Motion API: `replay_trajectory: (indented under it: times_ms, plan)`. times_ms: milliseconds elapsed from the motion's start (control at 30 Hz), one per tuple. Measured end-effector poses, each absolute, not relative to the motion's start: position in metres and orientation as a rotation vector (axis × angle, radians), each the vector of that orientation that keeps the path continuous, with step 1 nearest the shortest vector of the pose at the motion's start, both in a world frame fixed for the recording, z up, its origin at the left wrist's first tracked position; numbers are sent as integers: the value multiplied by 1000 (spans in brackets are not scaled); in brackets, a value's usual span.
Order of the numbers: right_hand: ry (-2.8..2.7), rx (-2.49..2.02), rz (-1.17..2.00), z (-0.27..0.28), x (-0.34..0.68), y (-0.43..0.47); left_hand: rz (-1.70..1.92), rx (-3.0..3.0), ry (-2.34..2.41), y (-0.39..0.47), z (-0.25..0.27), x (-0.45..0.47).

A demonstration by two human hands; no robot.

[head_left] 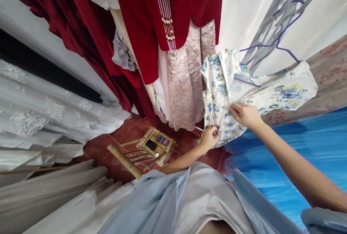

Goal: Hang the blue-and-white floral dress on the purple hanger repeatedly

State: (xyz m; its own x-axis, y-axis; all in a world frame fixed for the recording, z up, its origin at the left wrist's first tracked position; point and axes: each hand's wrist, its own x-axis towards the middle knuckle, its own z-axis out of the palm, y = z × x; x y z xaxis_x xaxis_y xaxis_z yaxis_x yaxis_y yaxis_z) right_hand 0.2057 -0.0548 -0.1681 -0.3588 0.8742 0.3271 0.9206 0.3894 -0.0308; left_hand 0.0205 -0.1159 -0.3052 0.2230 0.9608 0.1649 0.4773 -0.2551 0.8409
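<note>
A white garment with blue and yellow flowers (287, 91) hangs in front of me on a purple hanger (282, 38). Its front panel on the left lies partly apart from the other side. My left hand (209, 138) is closed on the garment's edge low down, thumb and fingers pinched together. Higher up and to the right, my right hand (245, 115) pinches the cloth near the middle of the front. The fingertips hide whatever small part of the edge they hold.
Red jackets (141, 20) and a pink textured dress (185, 85) hang just left of the garment. White gowns (48, 111) fill the left side. A bamboo chair (159, 160) with a phone (151, 144) on it stands on the red tile floor. Blue fabric (306, 150) spreads at right.
</note>
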Motion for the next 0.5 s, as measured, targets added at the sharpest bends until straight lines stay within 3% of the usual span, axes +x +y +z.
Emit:
replay_trajectory:
  times_ms: [300, 500]
  plan:
    - [-2454, -1770, -159, -174, 195, -73, 1251, 1883, 1051, -52, -280, 38]
    - [-2459, -1863, -193, -167, 190, -73, 1170, 2040, 958, -35, -268, 47]
